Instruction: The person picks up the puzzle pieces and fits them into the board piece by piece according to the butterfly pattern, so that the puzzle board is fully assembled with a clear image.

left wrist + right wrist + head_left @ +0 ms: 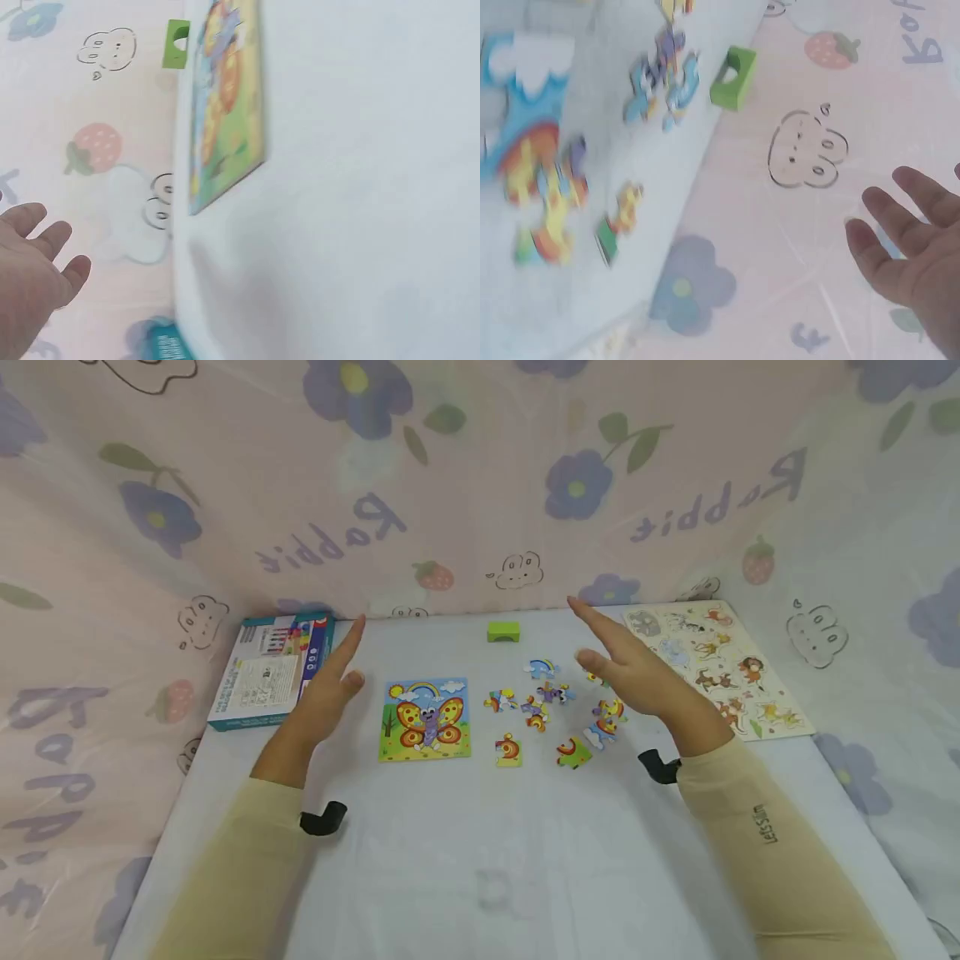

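Observation:
My left hand [324, 697] is held in the air with straight fingers, between a boxed set [262, 672] and a square butterfly picture board [425, 720]. The same board [229, 97] shows edge-on in the left wrist view. My right hand [630, 664] hovers, fingers extended and thumb apart, over the right side of the loose jigsaw pieces [536, 714]. Neither hand touches anything. Several pieces lie scattered between the board and the right hand, among them a green-and-red one [573, 753] and a rainbow one [541, 668]. The right hand hides part of one piece.
A green arched block [503, 632] stands near the back edge of the white table [480, 860]. At the right lies an animal picture board [750, 693], partly behind the right hand. A patterned curtain [480, 485] rises along the back and sides.

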`<state>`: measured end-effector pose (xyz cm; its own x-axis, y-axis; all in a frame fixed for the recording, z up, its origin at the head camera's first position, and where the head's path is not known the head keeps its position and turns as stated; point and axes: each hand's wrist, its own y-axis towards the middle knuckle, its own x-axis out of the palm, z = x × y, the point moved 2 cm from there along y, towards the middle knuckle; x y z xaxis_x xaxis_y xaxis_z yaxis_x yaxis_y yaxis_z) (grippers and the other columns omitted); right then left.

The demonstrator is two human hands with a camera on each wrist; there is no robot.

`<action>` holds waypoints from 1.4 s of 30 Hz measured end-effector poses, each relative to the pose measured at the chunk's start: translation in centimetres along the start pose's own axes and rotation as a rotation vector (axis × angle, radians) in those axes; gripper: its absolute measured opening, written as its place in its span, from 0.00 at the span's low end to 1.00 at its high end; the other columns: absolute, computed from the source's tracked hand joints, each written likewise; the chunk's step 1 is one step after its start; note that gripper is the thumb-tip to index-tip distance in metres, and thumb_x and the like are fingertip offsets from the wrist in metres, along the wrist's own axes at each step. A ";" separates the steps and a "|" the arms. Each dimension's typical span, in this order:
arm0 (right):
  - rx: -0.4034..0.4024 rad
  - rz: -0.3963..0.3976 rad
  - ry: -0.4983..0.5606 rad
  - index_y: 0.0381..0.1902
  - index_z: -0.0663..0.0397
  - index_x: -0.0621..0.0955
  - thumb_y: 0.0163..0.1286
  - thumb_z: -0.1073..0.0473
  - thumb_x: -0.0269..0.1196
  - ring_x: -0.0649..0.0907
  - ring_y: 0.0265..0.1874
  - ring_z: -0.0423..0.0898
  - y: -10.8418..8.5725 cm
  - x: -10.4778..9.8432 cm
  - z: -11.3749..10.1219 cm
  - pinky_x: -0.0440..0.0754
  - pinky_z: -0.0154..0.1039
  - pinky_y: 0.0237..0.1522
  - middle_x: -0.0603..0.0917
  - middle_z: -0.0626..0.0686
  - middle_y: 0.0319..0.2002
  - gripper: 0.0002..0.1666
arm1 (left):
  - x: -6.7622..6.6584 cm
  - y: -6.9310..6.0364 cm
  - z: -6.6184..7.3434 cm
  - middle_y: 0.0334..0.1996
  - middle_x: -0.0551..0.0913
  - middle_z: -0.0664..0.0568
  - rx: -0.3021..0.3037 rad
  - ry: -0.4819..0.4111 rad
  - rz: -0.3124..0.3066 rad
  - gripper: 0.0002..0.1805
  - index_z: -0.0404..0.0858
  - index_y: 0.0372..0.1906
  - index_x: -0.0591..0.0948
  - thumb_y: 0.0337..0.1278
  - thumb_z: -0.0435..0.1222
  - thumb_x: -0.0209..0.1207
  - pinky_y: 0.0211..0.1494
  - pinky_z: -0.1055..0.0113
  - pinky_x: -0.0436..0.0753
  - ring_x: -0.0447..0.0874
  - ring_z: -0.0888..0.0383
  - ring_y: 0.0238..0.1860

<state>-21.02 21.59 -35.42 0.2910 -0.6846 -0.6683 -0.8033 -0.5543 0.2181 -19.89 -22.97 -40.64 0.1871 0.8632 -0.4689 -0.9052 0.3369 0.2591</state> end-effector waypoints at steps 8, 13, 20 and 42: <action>0.090 0.037 0.282 0.91 0.42 0.51 0.72 0.12 0.46 0.60 0.82 0.65 0.7 4.6 1.8 0.60 0.79 0.72 0.61 0.60 0.84 0.64 | 3.5 -1.4 -4.4 0.88 0.49 0.61 -0.125 -0.232 0.059 0.46 0.64 0.90 0.47 0.75 0.75 0.37 0.82 0.33 0.33 0.45 0.51 0.87; 0.130 0.059 0.384 0.90 0.45 0.54 0.75 0.17 0.51 0.64 0.79 0.64 1.4 7.6 3.3 0.61 0.73 0.75 0.66 0.60 0.80 0.60 | 4.9 -2.4 -6.7 0.89 0.48 0.57 -0.228 -0.164 0.056 0.36 0.66 0.90 0.43 0.88 0.60 0.38 0.80 0.28 0.32 0.42 0.53 0.87; 0.232 0.109 0.394 0.88 0.46 0.62 0.76 0.46 0.73 0.73 0.73 0.56 2.1 11.1 6.4 0.71 0.59 0.73 0.74 0.59 0.76 0.51 | 5.3 -2.4 -7.8 0.88 0.49 0.62 -0.330 0.039 -0.013 0.50 0.59 0.91 0.44 0.80 0.51 0.62 0.83 0.33 0.41 0.40 0.50 0.87; 0.361 0.133 -0.059 0.57 0.54 0.84 0.75 0.53 0.75 0.71 0.57 0.53 2.5 15.6 7.8 0.75 0.50 0.57 0.76 0.54 0.61 0.19 | 5.3 -2.9 -8.3 0.90 0.38 0.51 -0.374 0.386 -0.229 0.87 0.43 0.91 0.44 0.29 0.62 0.88 0.84 0.41 0.32 0.29 0.45 0.88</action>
<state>-22.56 13.23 -50.81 0.1498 -0.7053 -0.6929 -0.9663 -0.2527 0.0483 -19.43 -22.48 -50.86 0.3049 0.5609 -0.7697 -0.9443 0.2828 -0.1681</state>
